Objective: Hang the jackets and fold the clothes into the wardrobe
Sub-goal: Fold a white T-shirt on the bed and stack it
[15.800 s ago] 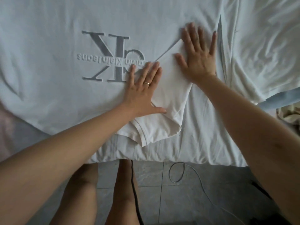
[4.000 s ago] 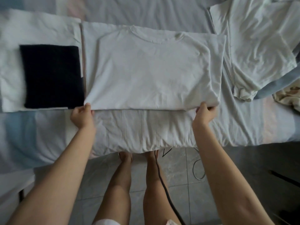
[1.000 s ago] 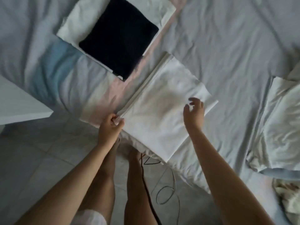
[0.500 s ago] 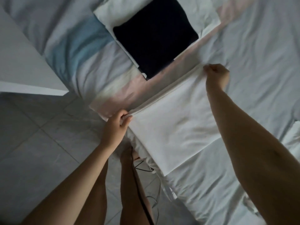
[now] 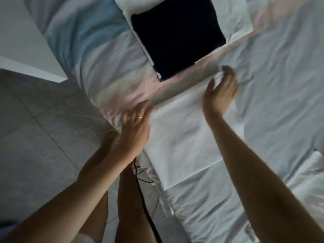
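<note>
A white T-shirt [image 5: 182,137], folded into a flat rectangle, lies on the bed [image 5: 280,85] near its edge. My left hand [image 5: 135,127], blurred, lies with straight fingers against the shirt's left edge and holds nothing. My right hand [image 5: 220,90], also blurred, hovers over the shirt's far corner with fingers loosely spread. Beyond it, a folded black garment [image 5: 177,37] rests on a folded white garment [image 5: 235,20].
A white piece of furniture [image 5: 21,41] stands at the left beside the bed. A black cable [image 5: 145,199] runs along the tiled floor by my legs. More white clothing [image 5: 312,181] lies crumpled at the right edge of the bed.
Both hands have let go of the folded shirt's corners. The left hand's fingers have straightened along the left edge, and the right hand has opened over the far corner.
</note>
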The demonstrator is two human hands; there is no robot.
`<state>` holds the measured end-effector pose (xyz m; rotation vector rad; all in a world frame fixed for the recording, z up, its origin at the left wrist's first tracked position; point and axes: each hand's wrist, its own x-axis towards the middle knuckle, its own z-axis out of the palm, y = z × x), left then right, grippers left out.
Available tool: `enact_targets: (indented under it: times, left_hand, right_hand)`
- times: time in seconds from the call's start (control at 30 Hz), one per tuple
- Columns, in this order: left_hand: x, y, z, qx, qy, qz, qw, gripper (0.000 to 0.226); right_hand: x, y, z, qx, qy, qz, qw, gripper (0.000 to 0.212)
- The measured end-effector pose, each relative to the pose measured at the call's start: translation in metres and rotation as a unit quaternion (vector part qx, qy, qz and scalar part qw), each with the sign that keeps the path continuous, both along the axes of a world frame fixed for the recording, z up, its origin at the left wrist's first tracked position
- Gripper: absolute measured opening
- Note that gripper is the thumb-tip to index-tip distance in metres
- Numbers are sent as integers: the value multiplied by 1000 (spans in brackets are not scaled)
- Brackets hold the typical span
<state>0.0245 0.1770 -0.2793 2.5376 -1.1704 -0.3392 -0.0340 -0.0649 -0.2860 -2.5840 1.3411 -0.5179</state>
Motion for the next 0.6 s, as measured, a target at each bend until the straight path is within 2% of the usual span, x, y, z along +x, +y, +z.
enact_targets:
  times: [0.03,0.07,0.13,0.17,0.2,0.33,0.47,0.53,0.6]
  left_hand:
    - [-3,-3,-5,13,-4,-63,998,49]
    - [-2,-3,-11,38,-8,-110,993,51]
    - [6,1,-25,92,-8,-152,984,56]
    - [10,4,-32,115,-14,-162,980,60]
    - [15,6,-37,135,-24,-167,976,64]
    - [12,5,-41,153,-26,-154,976,70]
    - [8,0,-30,171,-8,-150,974,69]
    - [2,-8,-20,172,-10,-128,977,69]
    - [-11,-21,-9,175,-28,-129,976,73]
  right_hand:
    - [-6,22,-4,4,4,109,994,47]
    - [-12,46,-8,22,42,229,972,51]
    - [-30,74,-17,23,151,432,889,58]
    - [-38,71,-23,12,183,477,860,58]
    - [-39,57,-26,6,208,474,855,58]
    - [-38,-20,-28,36,282,263,922,61]
    - [-39,-43,-13,64,277,65,957,60]
    - [-46,-21,-4,27,242,44,969,60]
    - [-70,21,0,10,206,149,967,57]
